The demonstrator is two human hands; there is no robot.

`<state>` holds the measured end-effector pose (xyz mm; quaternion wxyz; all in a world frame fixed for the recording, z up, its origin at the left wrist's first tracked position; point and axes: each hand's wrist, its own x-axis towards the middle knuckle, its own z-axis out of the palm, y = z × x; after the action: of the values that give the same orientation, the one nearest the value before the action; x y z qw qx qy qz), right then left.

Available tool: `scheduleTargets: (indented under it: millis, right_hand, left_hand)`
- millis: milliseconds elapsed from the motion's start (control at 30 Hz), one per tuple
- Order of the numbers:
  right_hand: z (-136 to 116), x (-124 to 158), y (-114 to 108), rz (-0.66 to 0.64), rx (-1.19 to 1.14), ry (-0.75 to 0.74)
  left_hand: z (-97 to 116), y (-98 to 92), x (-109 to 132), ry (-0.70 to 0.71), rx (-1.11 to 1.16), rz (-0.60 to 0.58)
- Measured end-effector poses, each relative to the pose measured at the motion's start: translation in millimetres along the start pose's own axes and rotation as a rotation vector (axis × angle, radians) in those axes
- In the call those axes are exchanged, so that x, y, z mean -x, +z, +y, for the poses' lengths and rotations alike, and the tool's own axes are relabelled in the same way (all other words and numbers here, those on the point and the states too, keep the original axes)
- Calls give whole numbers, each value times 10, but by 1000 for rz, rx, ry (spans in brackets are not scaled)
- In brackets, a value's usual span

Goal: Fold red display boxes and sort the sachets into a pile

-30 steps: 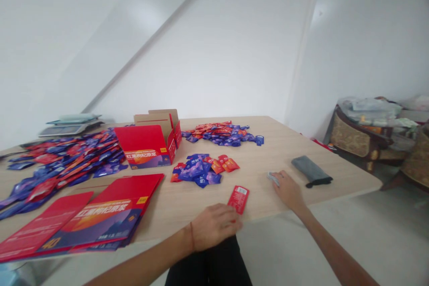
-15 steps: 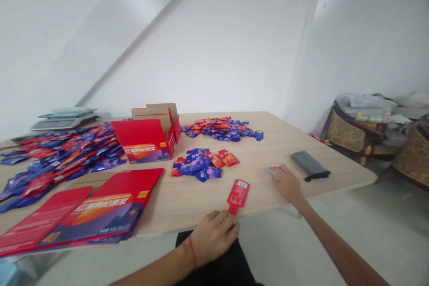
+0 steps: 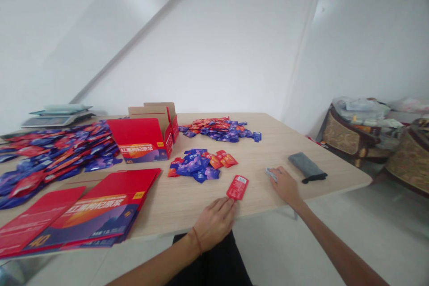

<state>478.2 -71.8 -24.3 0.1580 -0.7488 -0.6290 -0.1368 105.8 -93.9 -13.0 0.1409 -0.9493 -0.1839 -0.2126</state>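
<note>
My left hand [image 3: 214, 223], at the table's front edge, has its closed fingers on the narrow end of a red sachet [image 3: 237, 187], printed side with a white label facing up. The sachet lies on or just over the tabletop. To the right, my right hand [image 3: 284, 184] rests on the table with its fingers closed on a small crumpled whitish-grey cloth [image 3: 271, 174], mostly covered by the fingers. Beyond my left hand lies a small heap of purple and red-orange sachets [image 3: 197, 165]. A folded grey cloth [image 3: 307, 167] with a dark edge lies right of my right hand.
Open red cartons [image 3: 144, 139] stand at the middle left, with flat cartons [image 3: 97, 210] stacked in front. Large sachet piles lie at left [image 3: 67, 152] and back [image 3: 221, 128]. A scale [image 3: 56, 118] sits back left. Patterned chairs [image 3: 345, 136] with bags stand at right.
My left hand has moved slightly forward over the table edge with the red sachet. My right hand and its crumpled cloth stay at about the same spot; the view has shifted a little.
</note>
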Motion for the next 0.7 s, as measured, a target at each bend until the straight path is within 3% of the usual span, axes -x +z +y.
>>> scheduleTargets:
  millis: [167,300,467,600,700]
  right_hand:
    - [9,-44,-62,-50,15,-24]
    - [-132,-142,-289,-38,-50,-59]
    - [-729,-106,-623,139,-321,-204]
    - [-1290,130,-689,29,-399,-416]
    - [-1540,298,-617,-91,-360,-497]
  left_hand:
    - [26,127,103,-53,27,-4]
    - [-6,248,168,-42,48,31]
    - [-57,290,173,-39,91,59]
    - [-71,270,149,-49,119,38]
    - [-73,256,140,-50,131,22]
